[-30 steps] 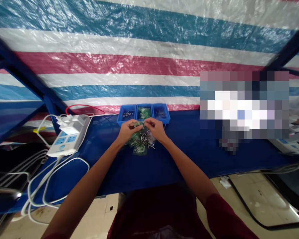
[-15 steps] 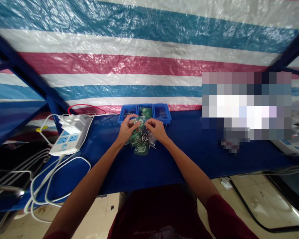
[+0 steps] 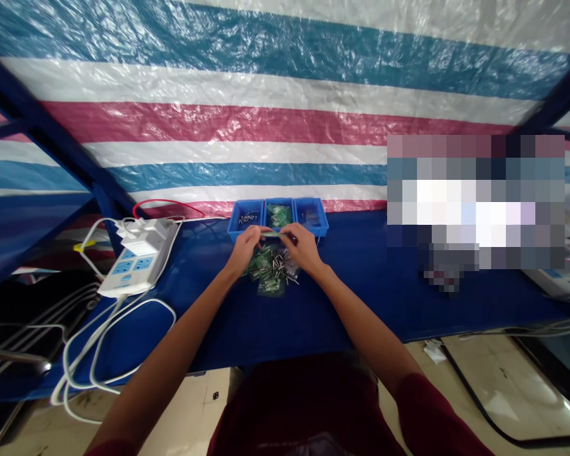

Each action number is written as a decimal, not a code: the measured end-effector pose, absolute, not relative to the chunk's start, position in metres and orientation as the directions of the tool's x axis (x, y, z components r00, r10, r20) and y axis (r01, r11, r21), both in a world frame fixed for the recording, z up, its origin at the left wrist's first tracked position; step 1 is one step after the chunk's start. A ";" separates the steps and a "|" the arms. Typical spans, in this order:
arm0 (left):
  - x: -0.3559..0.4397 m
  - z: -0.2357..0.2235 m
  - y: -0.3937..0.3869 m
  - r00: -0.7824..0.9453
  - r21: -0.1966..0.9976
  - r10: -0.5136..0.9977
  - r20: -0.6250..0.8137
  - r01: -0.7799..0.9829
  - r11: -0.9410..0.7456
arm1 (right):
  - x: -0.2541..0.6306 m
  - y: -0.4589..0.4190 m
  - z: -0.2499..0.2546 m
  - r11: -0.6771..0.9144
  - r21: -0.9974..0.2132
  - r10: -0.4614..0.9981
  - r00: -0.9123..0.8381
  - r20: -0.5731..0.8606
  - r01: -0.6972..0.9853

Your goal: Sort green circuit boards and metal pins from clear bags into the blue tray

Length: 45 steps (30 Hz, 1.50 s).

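A small green plastic bag (image 3: pixel 270 234) is stretched edge-on between my hands above the table. My left hand (image 3: pixel 245 249) pinches its left end, and my right hand (image 3: pixel 303 246) has closed fingers on its right end. Below them lies a pile of green bags (image 3: pixel 270 284) with small parts inside. Loose silvery screw-like pieces (image 3: pixel 279 266) are heaped on top of it. A clear bag (image 3: pixel 292 269) at the pile's right side is partly hidden by my right hand.
Three joined blue bins stand behind my hands: one with metal pieces (image 3: pixel 247 218), one with green bags (image 3: pixel 279 215), one with clear bags (image 3: pixel 310 218). A white power strip (image 3: pixel 132 269) with plugs and loose white cables (image 3: pixel 92 354) occupies the left. The right back is pixelated.
The green bag has turned from face-up to edge-on and is now pulled level between both hands. My left fingers have closed from a more spread pose. The view has shifted slightly.
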State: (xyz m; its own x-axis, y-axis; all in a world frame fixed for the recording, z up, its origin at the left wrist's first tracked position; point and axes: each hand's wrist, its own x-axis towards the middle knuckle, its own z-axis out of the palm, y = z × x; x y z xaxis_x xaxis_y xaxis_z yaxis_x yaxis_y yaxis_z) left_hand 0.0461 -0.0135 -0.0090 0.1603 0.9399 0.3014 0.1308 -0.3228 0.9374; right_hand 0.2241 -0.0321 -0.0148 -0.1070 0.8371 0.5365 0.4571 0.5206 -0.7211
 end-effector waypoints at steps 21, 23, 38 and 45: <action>0.042 -0.008 -0.018 0.171 0.968 0.965 0.200 0.120 -0.222 | 0.223 -0.035 -0.013 0.603 -0.678 0.786 -0.166 0.596 0.420; 0.041 -0.007 -0.016 0.128 0.945 0.947 0.294 0.113 -0.308 | 0.223 -0.034 -0.013 0.553 -0.732 0.821 -0.111 0.560 0.398; 0.043 -0.009 -0.013 0.106 0.944 0.938 0.329 -0.004 -0.331 | 0.224 -0.033 -0.016 0.505 -0.832 0.862 -0.089 0.499 0.231; 0.047 -0.009 -0.015 0.153 0.955 0.945 0.291 0.017 -0.297 | 0.226 -0.032 -0.019 0.629 -0.656 0.752 -0.111 0.650 0.418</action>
